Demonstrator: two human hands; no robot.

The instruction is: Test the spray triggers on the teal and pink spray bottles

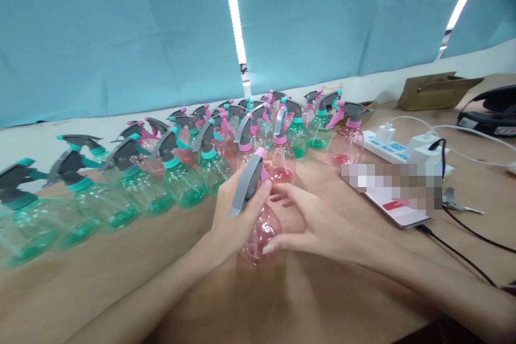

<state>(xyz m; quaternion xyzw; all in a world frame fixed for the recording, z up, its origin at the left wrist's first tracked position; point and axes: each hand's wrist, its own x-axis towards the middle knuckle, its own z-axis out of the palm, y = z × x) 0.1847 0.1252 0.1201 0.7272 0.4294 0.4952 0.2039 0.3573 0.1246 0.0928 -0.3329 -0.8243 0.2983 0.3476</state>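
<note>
A round, clear pink plastic spray bottle (264, 228) with a grey-and-pink trigger head is to the left of the white power strip (382, 146) and nearer the wearer, above or on the light brown wooden tabletop (322, 306); whether its base touches the wood cannot be told. The left hand (236, 209) wraps round the bottle just under its head, thumb on the near side close to the trigger, fingers mostly hidden behind. The right hand (318, 223), also left of the strip, has its fingers curved and parted, well away from its thumb, which lies against the bottle's lower body; firm pressure cannot be judged.

Clear green plastic spray bottles (185, 183) with grey-and-turquoise heads line up far to the strip's left. Another clear pink spray bottle (346, 142) stands just beside the strip's left end. A flat, phone-like device (407, 215), partly pixelated, lies on the strip's near side; an open brown cardboard box (435, 91) sits beyond it.
</note>
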